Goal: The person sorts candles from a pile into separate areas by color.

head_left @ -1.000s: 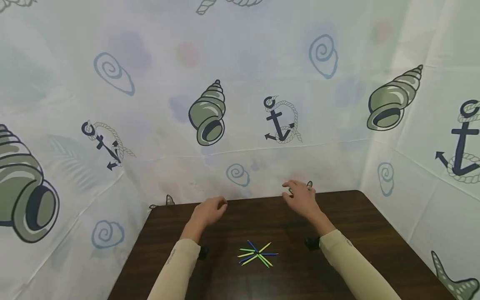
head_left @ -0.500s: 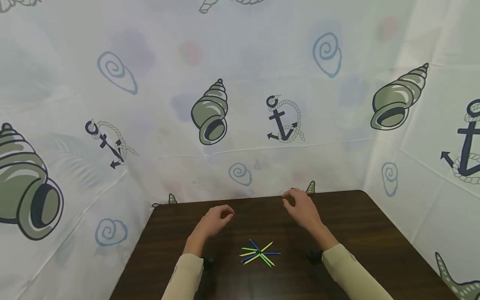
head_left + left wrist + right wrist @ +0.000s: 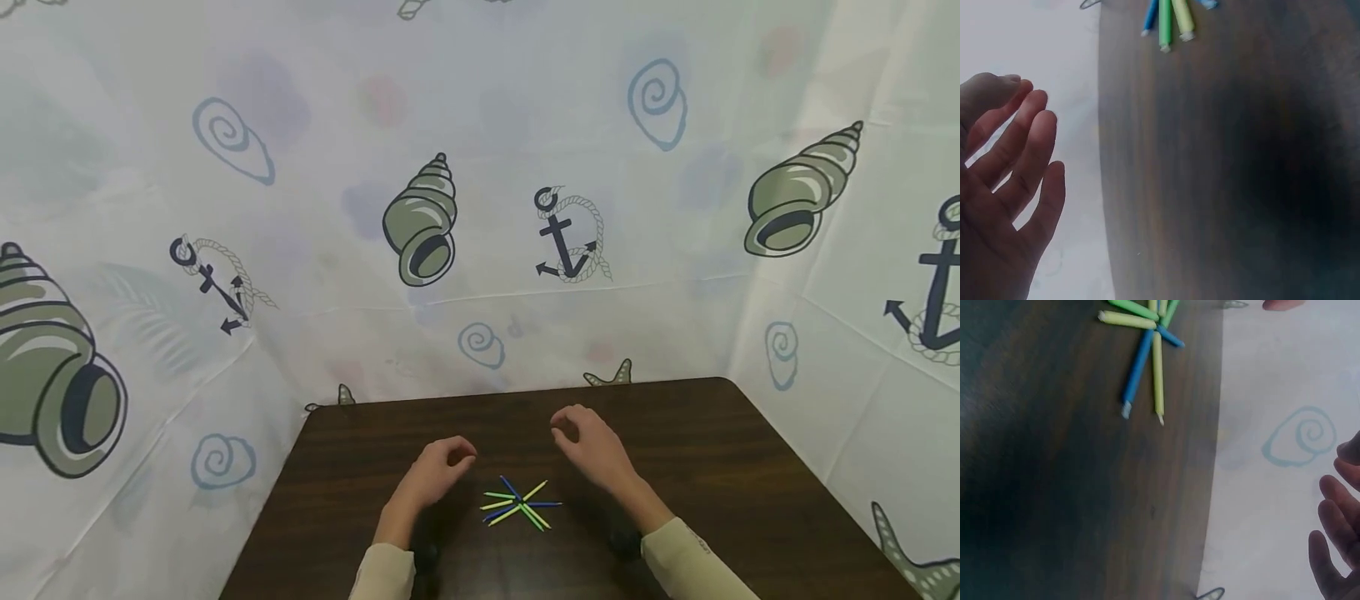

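Several thin blue, green and yellow sticks with pale tips lie crossed like a star on the dark wooden table [image 3: 675, 450]. Among them are a blue stick [image 3: 1138, 369] and a yellow stick [image 3: 1158, 375] in the right wrist view, and a green stick [image 3: 1165, 25] at the top of the left wrist view. My left hand [image 3: 431, 479] hovers left of the pile, fingers loosely bent and holding nothing. Behind the pile and to its right, my right hand [image 3: 597, 450] is likewise raised, relaxed and without anything in it.
A pale cloth [image 3: 510, 250] printed with shells, anchors and starfish hangs behind the table and along both sides. The table's far edge runs just beyond the hands. Dark wrist bands [image 3: 426, 554] sit under both wrists.
Both hands have come down and nearer from the table's far edge, closing in on the sticks. The sticks keep their arrangement; the head view has shifted slightly.
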### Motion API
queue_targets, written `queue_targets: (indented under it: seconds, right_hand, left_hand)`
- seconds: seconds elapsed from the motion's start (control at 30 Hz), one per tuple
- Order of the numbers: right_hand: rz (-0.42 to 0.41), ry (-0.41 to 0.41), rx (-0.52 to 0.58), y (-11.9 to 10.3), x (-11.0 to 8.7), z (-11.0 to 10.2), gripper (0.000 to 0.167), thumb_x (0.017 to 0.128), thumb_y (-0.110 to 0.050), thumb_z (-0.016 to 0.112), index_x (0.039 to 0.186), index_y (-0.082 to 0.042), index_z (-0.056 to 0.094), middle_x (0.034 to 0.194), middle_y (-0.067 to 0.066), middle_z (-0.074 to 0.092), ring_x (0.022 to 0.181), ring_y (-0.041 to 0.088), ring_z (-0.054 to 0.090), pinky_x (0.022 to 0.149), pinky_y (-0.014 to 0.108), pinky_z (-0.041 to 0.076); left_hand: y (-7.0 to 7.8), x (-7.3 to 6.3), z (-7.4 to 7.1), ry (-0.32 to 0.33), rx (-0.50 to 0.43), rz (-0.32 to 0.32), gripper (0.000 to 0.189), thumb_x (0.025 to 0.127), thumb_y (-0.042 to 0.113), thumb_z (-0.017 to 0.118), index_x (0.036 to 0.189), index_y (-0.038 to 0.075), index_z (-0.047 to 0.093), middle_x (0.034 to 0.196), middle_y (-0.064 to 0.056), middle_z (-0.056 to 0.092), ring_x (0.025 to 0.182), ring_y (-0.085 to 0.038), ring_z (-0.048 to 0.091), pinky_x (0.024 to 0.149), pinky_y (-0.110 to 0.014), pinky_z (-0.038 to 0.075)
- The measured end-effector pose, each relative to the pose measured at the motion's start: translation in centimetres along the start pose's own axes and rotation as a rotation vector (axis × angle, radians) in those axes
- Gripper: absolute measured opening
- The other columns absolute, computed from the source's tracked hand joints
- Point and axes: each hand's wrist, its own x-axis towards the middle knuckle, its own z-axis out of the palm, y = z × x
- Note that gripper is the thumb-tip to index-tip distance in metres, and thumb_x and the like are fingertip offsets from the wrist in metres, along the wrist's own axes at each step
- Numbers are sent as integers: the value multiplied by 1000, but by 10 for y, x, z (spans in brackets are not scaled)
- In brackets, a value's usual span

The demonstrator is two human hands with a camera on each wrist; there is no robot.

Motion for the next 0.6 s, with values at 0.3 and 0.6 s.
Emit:
queue_targets:
  seconds: [0.3, 0.6]
  right_hand:
    - [21, -114, -20, -10, -25, 16, 10, 100, -23, 78, 109, -24, 74, 99, -15, 68, 91, 6, 63, 75, 33, 53]
    - [19, -267, 52, -7, -50, 35, 6, 102, -23, 74, 108, -21, 75, 89, -15, 65, 70, 1, 54, 61, 26, 45]
  left_hand:
    - [-3, -10, 26, -119, -1, 20, 17, 109, 27, 67, 115, 13, 75, 97, 8, 68, 81, -7, 57, 72, -30, 49]
    - [1, -18, 46, -169, -32, -17, 11, 106, 23, 70, 107, 13, 75, 91, 8, 65, 77, -7, 57, 69, -29, 49]
